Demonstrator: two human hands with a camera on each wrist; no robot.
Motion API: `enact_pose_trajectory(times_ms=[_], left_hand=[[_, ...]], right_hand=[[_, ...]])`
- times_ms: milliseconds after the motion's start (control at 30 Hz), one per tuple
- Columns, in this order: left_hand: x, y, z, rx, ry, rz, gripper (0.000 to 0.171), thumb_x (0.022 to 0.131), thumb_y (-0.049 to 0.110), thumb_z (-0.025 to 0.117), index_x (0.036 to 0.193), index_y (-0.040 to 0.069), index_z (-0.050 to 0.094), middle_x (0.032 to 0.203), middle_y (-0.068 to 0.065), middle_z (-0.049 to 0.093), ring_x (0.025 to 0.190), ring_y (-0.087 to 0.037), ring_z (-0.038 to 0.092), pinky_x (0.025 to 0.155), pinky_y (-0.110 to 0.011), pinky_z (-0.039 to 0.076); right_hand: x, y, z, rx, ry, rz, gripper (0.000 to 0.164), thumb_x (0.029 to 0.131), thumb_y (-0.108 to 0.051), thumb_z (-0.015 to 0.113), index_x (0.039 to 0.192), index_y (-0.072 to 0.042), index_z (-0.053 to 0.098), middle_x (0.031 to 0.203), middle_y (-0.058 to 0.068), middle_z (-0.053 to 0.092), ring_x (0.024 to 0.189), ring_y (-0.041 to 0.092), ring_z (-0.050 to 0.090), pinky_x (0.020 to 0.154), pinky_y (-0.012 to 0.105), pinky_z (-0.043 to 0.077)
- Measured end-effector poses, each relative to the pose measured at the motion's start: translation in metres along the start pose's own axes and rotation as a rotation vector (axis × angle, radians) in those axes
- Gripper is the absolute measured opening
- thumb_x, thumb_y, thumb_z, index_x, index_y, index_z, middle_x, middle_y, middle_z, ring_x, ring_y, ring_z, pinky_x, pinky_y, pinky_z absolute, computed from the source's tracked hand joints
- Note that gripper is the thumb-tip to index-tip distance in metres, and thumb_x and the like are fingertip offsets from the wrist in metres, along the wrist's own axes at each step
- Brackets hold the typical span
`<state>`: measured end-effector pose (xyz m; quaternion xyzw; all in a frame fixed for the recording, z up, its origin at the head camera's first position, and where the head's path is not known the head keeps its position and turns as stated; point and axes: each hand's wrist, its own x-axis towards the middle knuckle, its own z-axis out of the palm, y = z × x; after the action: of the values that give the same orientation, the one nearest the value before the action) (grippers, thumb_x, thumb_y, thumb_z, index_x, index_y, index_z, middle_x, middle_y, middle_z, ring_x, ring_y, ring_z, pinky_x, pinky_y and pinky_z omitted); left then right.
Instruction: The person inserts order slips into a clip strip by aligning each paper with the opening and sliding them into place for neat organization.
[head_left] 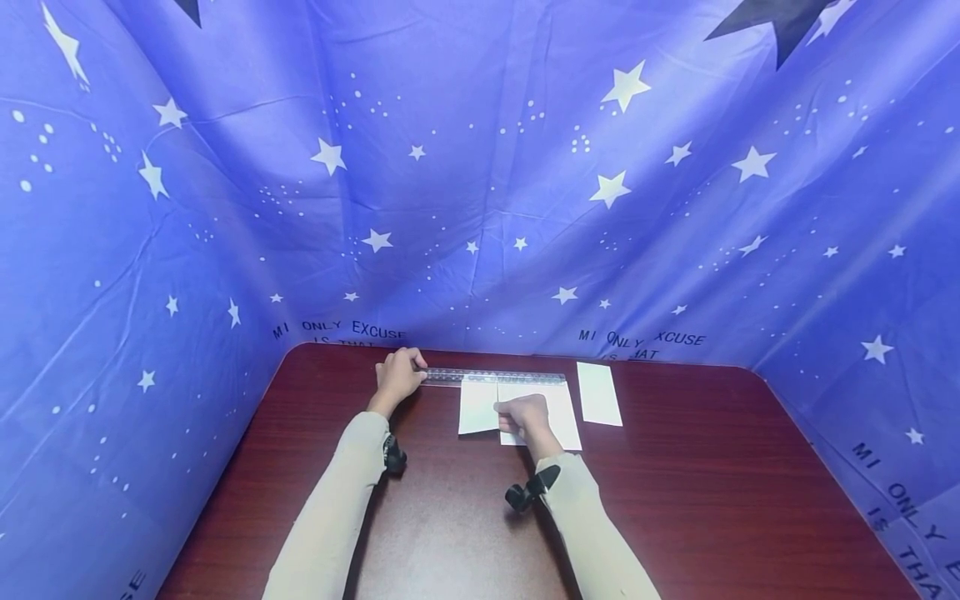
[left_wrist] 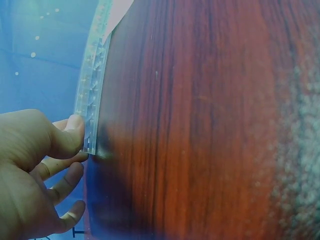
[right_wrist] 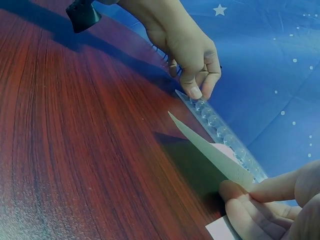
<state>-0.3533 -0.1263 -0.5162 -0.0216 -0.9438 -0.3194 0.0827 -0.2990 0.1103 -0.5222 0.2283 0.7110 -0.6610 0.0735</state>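
Observation:
A clear ruler point(head_left: 442, 377) lies along the far side of the table. My left hand point(head_left: 397, 375) pinches its left end between thumb and fingers, as the left wrist view shows with the ruler point(left_wrist: 91, 95) at the thumb tip. My right hand point(head_left: 528, 414) pinches a white piece of paper point(head_left: 477, 407) at its right edge. In the right wrist view this paper point(right_wrist: 212, 152) is tilted up off the table, casting a shadow. More white paper point(head_left: 564, 421) lies beneath the right hand; whether the two are joined I cannot tell.
A separate white paper strip point(head_left: 598, 393) lies right of the ruler. The dark red wooden table point(head_left: 697, 500) meets a blue star-printed curtain point(head_left: 465, 167) at its back and sides. Black wrist cameras point(head_left: 395, 456) sit on both sleeves.

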Motion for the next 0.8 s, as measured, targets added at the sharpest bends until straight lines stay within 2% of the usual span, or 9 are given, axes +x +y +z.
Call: enact_pose_trajectory(times_ms=[267, 400, 533, 633, 733, 800], left_hand=[[0.001, -0.001, 0.001, 0.003, 0.0, 0.002, 0.01, 0.085, 0.012, 0.079, 0.086, 0.011, 0.069, 0.093, -0.011, 0.068, 0.094, -0.034, 0.065, 0.091, -0.054, 0.041], [0.001, -0.001, 0.0, -0.004, -0.001, 0.003, 0.01, 0.086, 0.012, 0.079, 0.086, 0.011, 0.069, 0.094, -0.011, 0.069, 0.095, -0.034, 0.065, 0.091, -0.054, 0.04], [0.0, 0.0, -0.001, -0.005, -0.001, 0.01, 0.01, 0.086, 0.012, 0.079, 0.085, 0.011, 0.069, 0.093, -0.011, 0.068, 0.093, -0.033, 0.065, 0.092, -0.055, 0.041], [0.0, 0.0, -0.001, -0.005, 0.0, 0.013, 0.01, 0.086, 0.012, 0.079, 0.085, 0.011, 0.069, 0.092, -0.011, 0.068, 0.093, -0.033, 0.065, 0.092, -0.055, 0.042], [0.001, -0.001, 0.0, 0.002, -0.001, 0.013, 0.01, 0.085, 0.013, 0.079, 0.086, 0.012, 0.069, 0.093, -0.011, 0.068, 0.093, -0.033, 0.065, 0.092, -0.055, 0.042], [0.001, -0.001, 0.0, 0.002, -0.001, 0.01, 0.01, 0.085, 0.013, 0.079, 0.086, 0.012, 0.07, 0.093, -0.011, 0.068, 0.093, -0.033, 0.065, 0.092, -0.055, 0.042]], right_hand=[[-0.002, -0.003, -0.004, -0.041, -0.018, -0.028, 0.026, 0.08, 0.005, 0.075, 0.101, 0.017, 0.066, 0.055, 0.005, 0.065, 0.045, 0.009, 0.063, 0.05, 0.024, 0.057], [-0.005, -0.011, -0.008, -0.173, -0.027, -0.085, 0.023, 0.08, 0.0, 0.076, 0.096, 0.015, 0.07, 0.057, 0.006, 0.068, 0.044, 0.009, 0.063, 0.048, 0.022, 0.054], [-0.007, -0.022, -0.016, -0.471, 0.043, -0.231, 0.021, 0.083, -0.015, 0.075, 0.093, 0.004, 0.076, 0.065, 0.007, 0.073, 0.051, 0.011, 0.065, 0.051, 0.023, 0.048], [-0.007, -0.03, -0.025, -0.66, 0.157, -0.385, 0.022, 0.087, -0.023, 0.069, 0.091, -0.002, 0.077, 0.074, 0.009, 0.074, 0.061, 0.022, 0.067, 0.055, 0.032, 0.047], [-0.001, -0.036, -0.037, -0.751, 0.263, -0.534, 0.023, 0.091, -0.023, 0.065, 0.094, -0.002, 0.074, 0.086, 0.016, 0.074, 0.076, 0.033, 0.071, 0.062, 0.045, 0.054], [0.005, -0.036, -0.045, -0.81, 0.316, -0.602, 0.024, 0.094, -0.023, 0.063, 0.098, -0.001, 0.069, 0.094, 0.02, 0.072, 0.087, 0.039, 0.069, 0.071, 0.051, 0.055]])
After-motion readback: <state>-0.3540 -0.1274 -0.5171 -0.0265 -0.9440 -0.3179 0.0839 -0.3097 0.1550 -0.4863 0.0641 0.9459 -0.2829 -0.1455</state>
